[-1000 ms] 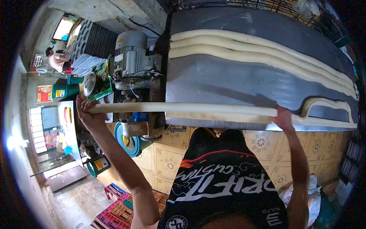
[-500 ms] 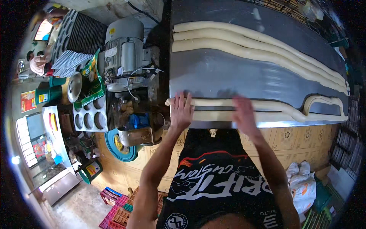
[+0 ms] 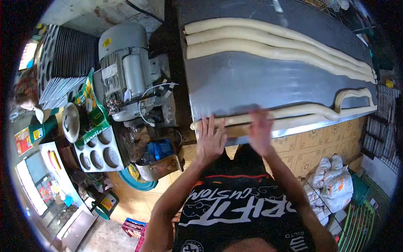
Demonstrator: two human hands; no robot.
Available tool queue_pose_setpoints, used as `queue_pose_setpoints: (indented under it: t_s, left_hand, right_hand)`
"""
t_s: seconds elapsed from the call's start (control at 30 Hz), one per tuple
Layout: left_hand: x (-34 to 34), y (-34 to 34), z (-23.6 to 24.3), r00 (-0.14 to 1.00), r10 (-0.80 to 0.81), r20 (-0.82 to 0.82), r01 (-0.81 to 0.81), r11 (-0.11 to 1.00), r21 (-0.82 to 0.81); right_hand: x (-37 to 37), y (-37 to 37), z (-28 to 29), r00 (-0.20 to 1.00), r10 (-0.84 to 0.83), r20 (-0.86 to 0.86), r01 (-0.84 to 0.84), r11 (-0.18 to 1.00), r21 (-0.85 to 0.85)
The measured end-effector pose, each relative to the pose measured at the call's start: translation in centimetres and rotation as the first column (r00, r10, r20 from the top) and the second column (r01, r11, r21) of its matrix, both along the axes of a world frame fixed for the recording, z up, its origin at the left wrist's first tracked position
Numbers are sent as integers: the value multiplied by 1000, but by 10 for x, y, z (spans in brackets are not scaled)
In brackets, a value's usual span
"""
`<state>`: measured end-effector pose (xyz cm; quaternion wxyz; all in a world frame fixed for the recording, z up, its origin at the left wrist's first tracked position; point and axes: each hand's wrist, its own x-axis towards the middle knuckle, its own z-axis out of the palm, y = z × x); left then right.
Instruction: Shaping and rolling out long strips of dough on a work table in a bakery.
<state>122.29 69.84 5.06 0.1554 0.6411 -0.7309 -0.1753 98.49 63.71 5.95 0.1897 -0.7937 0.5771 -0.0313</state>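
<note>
My left hand [image 3: 211, 139] lies open, its spread fingers over the left end of a pale dough rope [image 3: 304, 111] near the table's front edge. My right hand [image 3: 261, 132] is over the same rope, farther right; motion smears its fingers. A second dough strand [image 3: 289, 124] runs close along the front edge and is partly hidden by my hands. Toward the right, the rope bends up into a loop [image 3: 354, 91]. Three long dough ropes [image 3: 260, 35] lie side by side across the far part of the metal table [image 3: 252, 80].
Left of the table stands a grey motor [image 3: 130, 63] with loose wires. Beyond it are stacked dark trays [image 3: 69, 63] and a round-cup baking pan [image 3: 98, 153]. White sacks [image 3: 331, 180] sit on the tiled floor at right, beside a green crate [image 3: 357, 224].
The whole view has turned, so the table's front edge now slants. My hands are closer together over the rope, and the right hand is blurred in both frames.
</note>
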Motion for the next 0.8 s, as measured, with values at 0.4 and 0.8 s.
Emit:
queue_pose_setpoints:
  t_s: [0.4, 0.8]
  left_hand:
    - [21, -53, -7, 986, -7, 167, 16, 999, -52]
    - [46, -5, 44, 967, 74, -243, 7, 948, 317]
  right_hand:
    - [18, -45, -21, 911, 410, -43, -406, 874, -268]
    - [-55, -22, -15, 923, 326, 204, -323, 945, -47]
